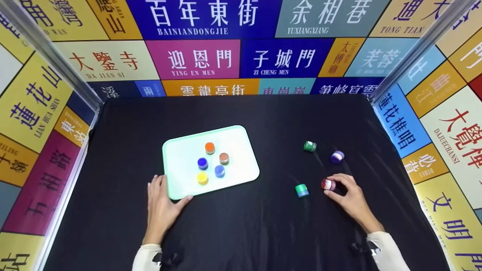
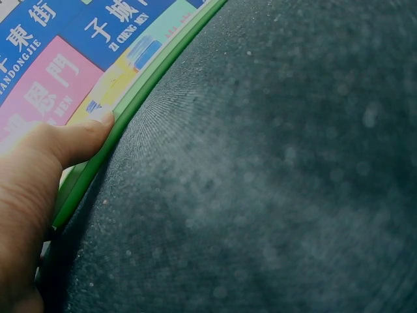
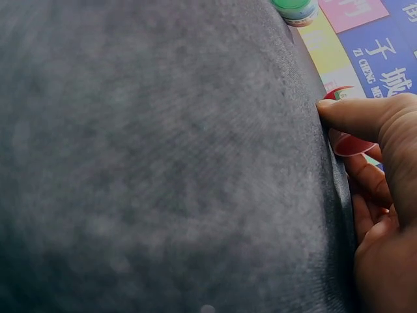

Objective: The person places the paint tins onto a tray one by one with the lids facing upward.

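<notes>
A pale green-rimmed white tray [image 1: 248, 165] lies on the black cloth, holding several small paint jars, among them an orange jar [image 1: 209, 148] and a yellow jar [image 1: 202, 178]. My left hand [image 1: 161, 210] holds the tray's near left corner, thumb [image 2: 91, 138] on the near rim and fingers along the left side. To the right, my right hand [image 1: 349, 195] pinches a red paint jar [image 1: 328, 184] between thumb and fingers. That jar is tipped on its side, partly hidden by the thumb in the right wrist view. A light green jar [image 1: 302, 190] lies just left of it.
Farther back on the right are a dark green jar [image 1: 310, 146] and a purple jar [image 1: 337, 157]. Brown [image 1: 224, 158], dark blue [image 1: 202, 163] and light blue [image 1: 220, 171] jars share the tray. Panels with lettering [image 1: 192, 58] wall the cloth at the back and sides.
</notes>
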`<state>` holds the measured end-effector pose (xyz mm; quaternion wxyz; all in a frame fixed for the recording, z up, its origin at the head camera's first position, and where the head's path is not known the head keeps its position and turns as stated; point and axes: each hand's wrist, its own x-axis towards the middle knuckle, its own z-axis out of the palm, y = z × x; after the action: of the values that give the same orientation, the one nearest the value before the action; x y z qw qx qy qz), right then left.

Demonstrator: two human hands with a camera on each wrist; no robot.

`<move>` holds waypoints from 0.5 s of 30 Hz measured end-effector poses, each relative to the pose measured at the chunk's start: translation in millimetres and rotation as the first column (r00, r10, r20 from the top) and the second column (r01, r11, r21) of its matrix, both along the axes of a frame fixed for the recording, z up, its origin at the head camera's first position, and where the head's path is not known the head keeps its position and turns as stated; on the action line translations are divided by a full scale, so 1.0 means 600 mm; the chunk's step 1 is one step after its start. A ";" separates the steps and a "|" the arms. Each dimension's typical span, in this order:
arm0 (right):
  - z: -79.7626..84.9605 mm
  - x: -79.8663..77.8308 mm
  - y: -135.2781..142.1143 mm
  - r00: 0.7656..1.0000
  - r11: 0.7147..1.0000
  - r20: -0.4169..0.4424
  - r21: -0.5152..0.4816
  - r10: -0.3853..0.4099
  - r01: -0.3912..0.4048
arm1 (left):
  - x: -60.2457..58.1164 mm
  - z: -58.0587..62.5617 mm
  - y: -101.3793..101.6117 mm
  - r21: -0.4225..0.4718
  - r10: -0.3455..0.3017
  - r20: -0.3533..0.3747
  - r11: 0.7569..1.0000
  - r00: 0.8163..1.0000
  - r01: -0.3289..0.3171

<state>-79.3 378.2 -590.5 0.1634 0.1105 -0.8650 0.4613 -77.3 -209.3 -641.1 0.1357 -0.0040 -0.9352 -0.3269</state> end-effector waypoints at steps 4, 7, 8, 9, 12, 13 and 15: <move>0.006 0.001 -0.002 1.000 1.000 0.000 0.000 0.001 -0.001 | 0.000 0.000 0.000 0.003 0.001 0.002 1.000 1.000 -0.001; 0.005 0.001 -0.001 1.000 1.000 0.002 0.001 -0.002 0.002 | 0.001 0.001 0.000 0.004 0.001 0.004 1.000 1.000 -0.001; 0.003 0.000 0.000 1.000 1.000 0.003 0.001 -0.005 0.005 | 0.001 0.001 0.001 0.005 0.001 0.005 1.000 1.000 -0.001; 0.000 -0.001 0.001 1.000 1.000 0.004 0.002 -0.009 0.009 | 0.001 0.001 0.001 0.006 0.001 0.005 1.000 1.000 -0.001; -0.016 -0.004 0.008 1.000 1.000 0.010 0.011 -0.026 0.025 | 0.001 0.001 0.001 0.005 0.001 0.004 1.000 1.000 -0.001; -0.022 -0.006 0.012 0.999 0.999 0.013 0.016 -0.033 0.032 | 0.001 0.001 0.001 0.006 0.001 0.004 1.000 1.000 -0.001; -0.033 -0.008 0.019 0.999 0.999 0.021 0.027 -0.045 0.044 | 0.001 0.001 0.002 0.005 -0.001 0.005 1.000 1.000 0.001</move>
<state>-84.3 389.6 -610.2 0.1629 0.0885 -0.8749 0.4473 -76.8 -208.3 -640.5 0.1330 -0.0031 -0.9347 -0.3295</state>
